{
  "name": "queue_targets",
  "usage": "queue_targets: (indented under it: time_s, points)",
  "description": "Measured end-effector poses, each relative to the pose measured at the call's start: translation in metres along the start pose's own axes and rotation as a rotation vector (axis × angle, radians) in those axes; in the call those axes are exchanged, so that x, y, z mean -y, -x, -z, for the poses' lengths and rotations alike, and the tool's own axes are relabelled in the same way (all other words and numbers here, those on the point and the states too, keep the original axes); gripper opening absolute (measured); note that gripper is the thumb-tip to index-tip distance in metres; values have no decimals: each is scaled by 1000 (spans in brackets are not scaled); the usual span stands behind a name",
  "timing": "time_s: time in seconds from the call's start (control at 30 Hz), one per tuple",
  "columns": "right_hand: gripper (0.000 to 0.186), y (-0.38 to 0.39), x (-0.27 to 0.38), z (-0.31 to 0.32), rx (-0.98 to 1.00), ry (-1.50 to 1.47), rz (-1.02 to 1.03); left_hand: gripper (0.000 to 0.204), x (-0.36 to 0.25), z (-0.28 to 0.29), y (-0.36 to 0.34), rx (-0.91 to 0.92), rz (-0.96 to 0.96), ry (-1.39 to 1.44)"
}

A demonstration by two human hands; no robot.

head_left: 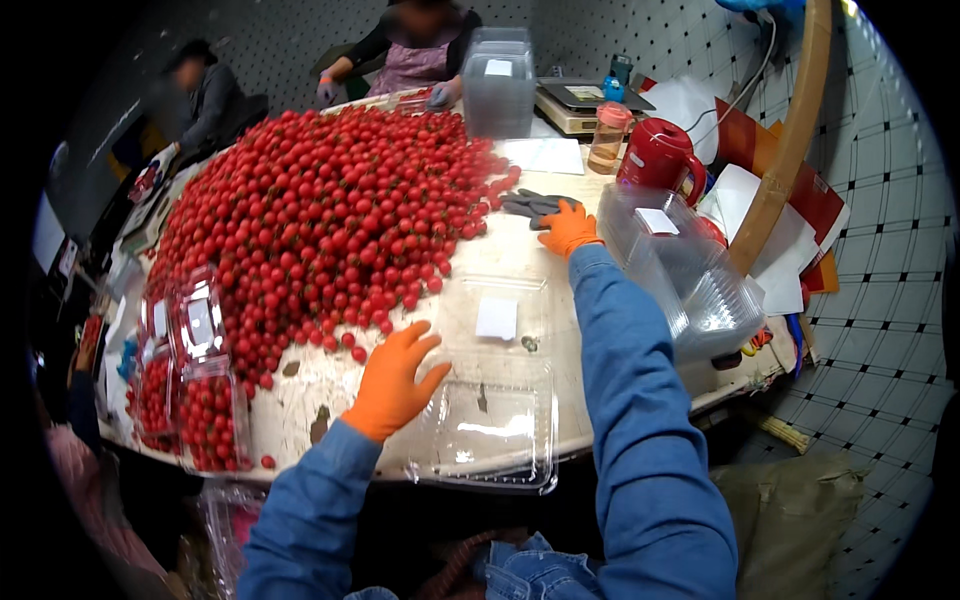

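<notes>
In orange gloves, my left hand (pixel 395 380) hovers with fingers apart beside an open clear plastic clamshell (pixel 500 420), whose raised lid bears a white label (pixel 497 319). My right hand (pixel 570 228) reaches toward the back of the table, its fingers on a dark grey glove (pixel 525 203). A large heap of red cherry tomatoes (pixel 320 200) with stems fills the left and back of the table (pixel 300 420). Two filled clamshells (pixel 205 413) with labelled lids stand at the left. Stacks of empty clear containers (pixel 690 280) sit to the right of my right arm.
A tall container stack (pixel 498 85), scale (pixel 580 105), pink-lidded bottle (pixel 608 140), red kettle (pixel 650 150), papers (pixel 760 250) and wooden post (pixel 785 150) line the back and right. Two co-workers (pixel 420 60) (pixel 205 95) are at the far side, one with gloved hands near the tomatoes.
</notes>
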State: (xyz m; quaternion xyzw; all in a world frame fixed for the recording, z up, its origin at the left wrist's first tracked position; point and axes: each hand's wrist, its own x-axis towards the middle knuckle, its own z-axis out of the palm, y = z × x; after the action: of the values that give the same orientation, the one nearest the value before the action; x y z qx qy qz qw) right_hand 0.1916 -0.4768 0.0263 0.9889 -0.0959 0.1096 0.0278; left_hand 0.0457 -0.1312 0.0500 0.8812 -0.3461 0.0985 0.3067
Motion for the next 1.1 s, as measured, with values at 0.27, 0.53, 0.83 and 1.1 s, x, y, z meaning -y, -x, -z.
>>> queue_targets:
  time_s: [0.27,0.53,0.83,1.1]
  points:
    - [29,-43,6,59,-125,-86,-22,37,6,-6,-3,-25,-66,-28]
    - [32,45,-219,163,-618,320,-141,61,12,12,6,-19,99,5]
    - [27,122,-103,169,-473,-704,109,78,18,-7,23,343,641,715]
    - [30,206,146,189,-361,-735,785,55,4,-78,3,-35,57,626]
